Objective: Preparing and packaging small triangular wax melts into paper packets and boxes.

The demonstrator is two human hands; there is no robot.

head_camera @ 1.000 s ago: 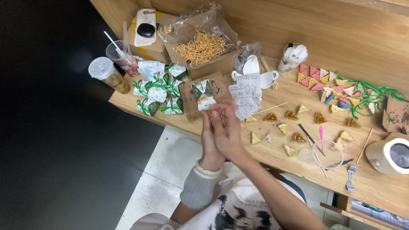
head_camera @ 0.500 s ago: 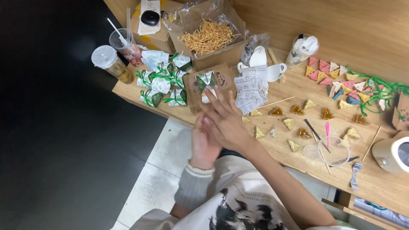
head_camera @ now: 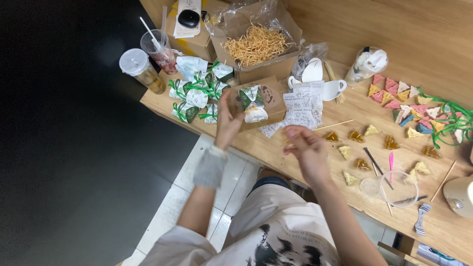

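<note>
the small brown cardboard box (head_camera: 258,103) sits on the desk (head_camera: 315,157) near its front edge, with two wrapped triangular parcels (head_camera: 253,104) lying in it, one green and white, one pale below it. the left hand (head_camera: 227,123) rests against the box's near-left corner, at about 8 o'clock from it, fingers extended along the side; whether they grip the box or only touch it i cannot tell. the right hand (head_camera: 305,148) hovers at about 4 o'clock from the box, well apart from it, its fingers (head_camera: 291,132) curled loosely together at the tips; whether anything small is pinched there is too hidden to say.

judging by the layout, the packing looks partly done: a cluster of finished green-ribboned parcels (head_camera: 197,93) lies at 9 o'clock from the box, while many bare triangular pieces (head_camera: 367,143), amber and pale yellow, lie unwrapped at 3 o'clock. a stack of printed paper sheets (head_camera: 303,106) lies just beside the box on its right. farther out at 12 o'clock stands a larger carton of shredded paper filling (head_camera: 256,44), at 10 o'clock two lidded plastic cups (head_camera: 143,69), and at 2 o'clock coloured triangles (head_camera: 404,98) with loose green ribbon (head_camera: 451,118).
</note>
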